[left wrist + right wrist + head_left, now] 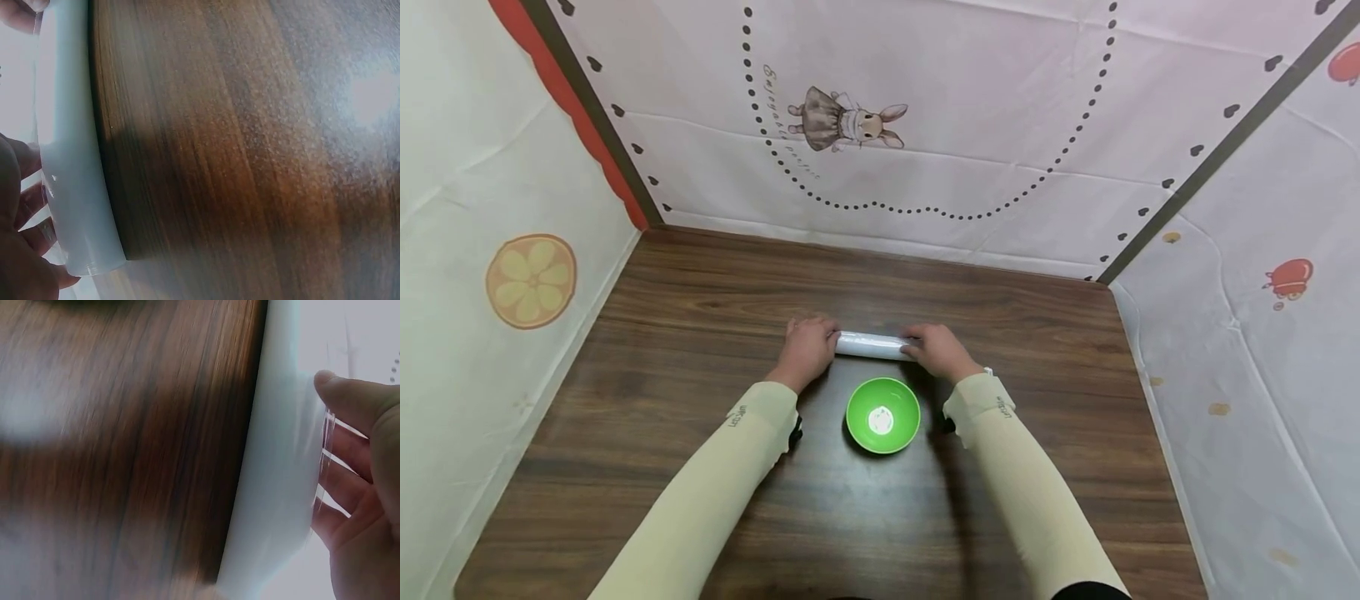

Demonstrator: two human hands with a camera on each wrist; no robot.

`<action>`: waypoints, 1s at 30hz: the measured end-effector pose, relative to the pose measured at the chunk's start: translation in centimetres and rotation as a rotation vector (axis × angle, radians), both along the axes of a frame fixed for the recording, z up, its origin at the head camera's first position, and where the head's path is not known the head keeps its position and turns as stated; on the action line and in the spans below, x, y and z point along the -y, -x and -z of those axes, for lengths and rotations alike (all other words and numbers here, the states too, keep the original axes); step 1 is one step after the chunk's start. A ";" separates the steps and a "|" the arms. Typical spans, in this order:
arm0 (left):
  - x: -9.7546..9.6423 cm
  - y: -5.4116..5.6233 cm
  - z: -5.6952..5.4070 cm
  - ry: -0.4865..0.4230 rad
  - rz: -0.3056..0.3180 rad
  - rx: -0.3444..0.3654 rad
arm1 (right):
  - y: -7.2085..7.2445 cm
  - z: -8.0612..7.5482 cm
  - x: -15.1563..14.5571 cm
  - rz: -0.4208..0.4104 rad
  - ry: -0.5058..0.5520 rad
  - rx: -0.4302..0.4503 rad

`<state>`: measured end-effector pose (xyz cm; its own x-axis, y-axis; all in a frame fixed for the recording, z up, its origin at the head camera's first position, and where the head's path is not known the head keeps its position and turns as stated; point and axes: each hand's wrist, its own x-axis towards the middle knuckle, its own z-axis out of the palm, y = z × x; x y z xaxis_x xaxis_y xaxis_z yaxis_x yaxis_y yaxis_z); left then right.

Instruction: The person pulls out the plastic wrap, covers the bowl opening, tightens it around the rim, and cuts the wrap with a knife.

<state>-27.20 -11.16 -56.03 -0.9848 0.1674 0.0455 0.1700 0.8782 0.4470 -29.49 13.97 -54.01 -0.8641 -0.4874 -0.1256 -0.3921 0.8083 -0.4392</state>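
Observation:
A white, glossy roll of cling film (871, 345) lies crosswise on the wooden table, just beyond a green bowl (865, 400). At its left end my left hand (807, 346) holds the roll, its fingertips against the far side in the left wrist view. My right hand (942, 350) is at the other end. In the right wrist view its thumb (350, 397) and fingers pinch a clear loose edge of film at the roll's side. The bowl stands upright between my wrists, with a bright glare spot inside.
A dark wooden table (700, 283) spreads around the hands. White printed cloth sheets rise behind it and along both sides, with a rabbit picture (842, 121) on the back one and an orange slice print (531, 281) on the left one.

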 end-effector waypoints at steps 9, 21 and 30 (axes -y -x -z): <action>0.3 0.1 -0.4 -0.001 0.003 0.025 | 0.0 0.3 -0.6 0.007 0.056 -0.052; 0.7 0.4 -0.7 -0.046 0.050 -0.013 | -0.5 -0.7 -1.4 -0.003 -0.048 -0.101; 2.0 1.1 -1.6 -0.009 0.214 0.060 | -0.3 -1.0 -2.2 -0.059 -0.131 -0.204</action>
<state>-28.31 -13.16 -54.44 -0.9280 0.3726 -0.0093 0.3249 0.8209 0.4696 -29.19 16.18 -52.96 -0.8484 -0.5291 -0.0164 -0.5105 0.8260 -0.2392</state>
